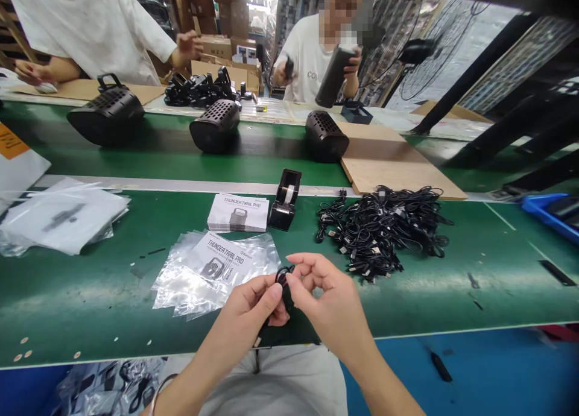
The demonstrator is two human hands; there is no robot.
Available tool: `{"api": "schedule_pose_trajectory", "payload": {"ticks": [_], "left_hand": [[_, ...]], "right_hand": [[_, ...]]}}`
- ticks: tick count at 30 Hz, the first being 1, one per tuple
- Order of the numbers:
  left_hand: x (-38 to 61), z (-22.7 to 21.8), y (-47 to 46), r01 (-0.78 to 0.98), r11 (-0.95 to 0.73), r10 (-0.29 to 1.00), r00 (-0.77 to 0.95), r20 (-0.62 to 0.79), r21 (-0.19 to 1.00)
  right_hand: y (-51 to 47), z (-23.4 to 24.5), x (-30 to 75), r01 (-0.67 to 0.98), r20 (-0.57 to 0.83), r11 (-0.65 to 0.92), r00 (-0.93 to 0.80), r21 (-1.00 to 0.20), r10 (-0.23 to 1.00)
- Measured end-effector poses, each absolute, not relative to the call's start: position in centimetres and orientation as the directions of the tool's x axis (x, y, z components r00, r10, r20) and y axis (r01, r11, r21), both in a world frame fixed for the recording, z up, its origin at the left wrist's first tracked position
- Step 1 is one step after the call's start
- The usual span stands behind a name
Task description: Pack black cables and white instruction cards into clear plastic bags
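Both my hands meet over the near edge of the green table. My left hand (256, 310) pinches a small coiled black cable (284, 278) between thumb and fingers. My right hand (323, 295) holds the same cable from the right, fingers curled round it. Just left of my hands lies a heap of clear plastic bags (181, 283) with a printed "Thunder Trail Pro" booklet (219, 262) on it. A big pile of black cables (380, 229) lies to the right.
A stack of booklets (238, 213) and a black tape dispenser (284, 200) sit behind the bags. More bagged sheets (58, 220) lie far left. Black speakers (215, 123) ride the conveyor; two people work beyond it. A blue bin (549, 214) stands far right.
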State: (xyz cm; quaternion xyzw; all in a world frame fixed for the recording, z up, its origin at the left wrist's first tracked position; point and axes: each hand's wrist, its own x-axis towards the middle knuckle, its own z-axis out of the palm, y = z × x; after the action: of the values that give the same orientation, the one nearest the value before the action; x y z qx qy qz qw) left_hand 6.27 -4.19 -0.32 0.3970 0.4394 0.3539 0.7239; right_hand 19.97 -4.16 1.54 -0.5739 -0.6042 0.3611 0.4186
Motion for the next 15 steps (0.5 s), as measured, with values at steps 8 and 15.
{"api": "schedule_pose_trajectory", "payload": {"ticks": [8,15], "left_hand": [[6.4,-0.3,-4.8,-0.006,0.383,0.850,0.393,-0.350,0.924],[5.7,-0.1,-4.3,0.120,0.372,0.819,0.424,-0.386,0.920]], "right_hand": [[-4.7,1.4,20.3,0.510,0.150,0.194,-0.126,-0.838,0.981],[-4.4,1.4,20.7,0.624,0.284,0.327,-0.172,-0.710,0.943]]}}
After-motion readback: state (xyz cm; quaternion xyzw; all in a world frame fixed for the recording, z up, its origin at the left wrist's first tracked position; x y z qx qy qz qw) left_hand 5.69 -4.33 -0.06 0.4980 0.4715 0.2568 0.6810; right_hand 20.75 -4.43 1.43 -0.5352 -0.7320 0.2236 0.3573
